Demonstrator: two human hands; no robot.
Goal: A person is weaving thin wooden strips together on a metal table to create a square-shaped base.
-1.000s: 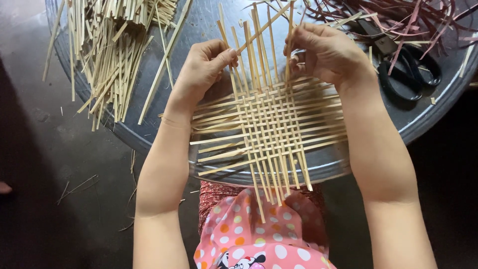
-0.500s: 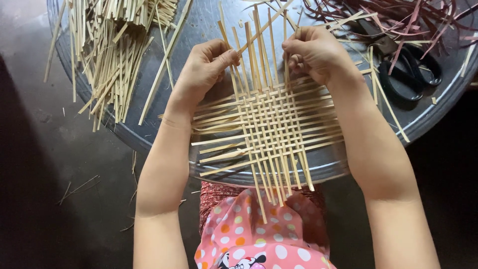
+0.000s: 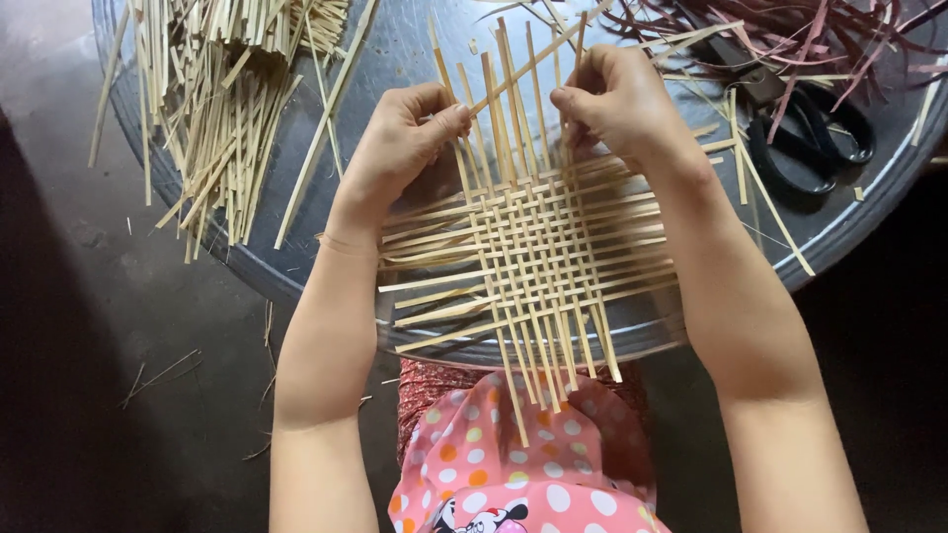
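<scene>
Bamboo fills the head view: I see a half-woven bamboo mat (image 3: 528, 252) lying on the near part of a round metal tray (image 3: 395, 59), its near strips sticking out past the tray's rim toward the polka-dot cloth (image 3: 513, 464) on my lap.

My left hand (image 3: 400, 148) sits at the mat's far left corner, fingers curled and thumb pressed in, pinching 1 of the upright strips (image 3: 464, 163). My right hand (image 3: 617, 104) sits at the mat's far right corner, closed likewise around the loose upright ends, with a slanted strip (image 3: 533, 59) running between the 2 hands. Both forearms run alongside the mat, 1 on each side.

Left of the mat, on the tray's far left part, lies a heap of loose bamboo strips (image 3: 217, 109), some hanging over the rim. Right of the mat, black scissors (image 3: 805, 133) rest on the tray, just beside a tangle of dark reddish strips (image 3: 790, 39) at the far right.
</scene>
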